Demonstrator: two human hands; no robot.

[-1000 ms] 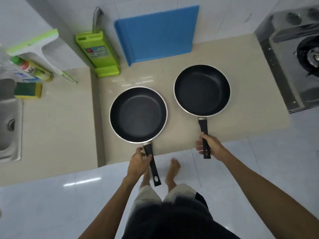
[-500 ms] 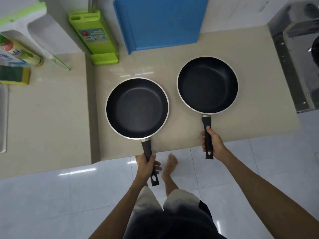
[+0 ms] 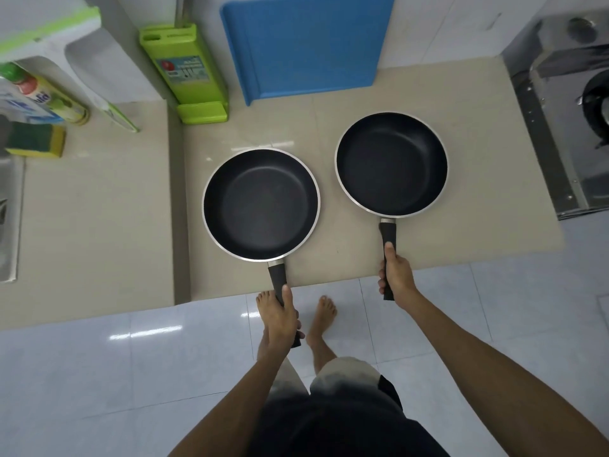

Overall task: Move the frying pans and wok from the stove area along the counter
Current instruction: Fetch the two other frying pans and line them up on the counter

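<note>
Two black non-stick frying pans with silver rims are over the beige counter (image 3: 99, 206). The left frying pan (image 3: 260, 204) is near the counter's front edge, its black handle sticking out past the edge. My left hand (image 3: 281, 319) is closed around that handle. The right frying pan (image 3: 391, 163) is deeper and sits further back. My right hand (image 3: 395, 275) grips its black handle at the counter edge, thumb along the top. No wok is visible.
A steel gas stove (image 3: 566, 120) is at the far right. A blue cutting board (image 3: 306, 44) leans on the wall, a green knife block (image 3: 186, 74) beside it. A sponge (image 3: 36, 140), a detergent bottle (image 3: 43, 97) and the sink edge (image 3: 10, 219) lie at left.
My left hand has slid further down the left pan's handle and closed around it. Both pans sit in nearly the same spots; the view shifted slightly.
</note>
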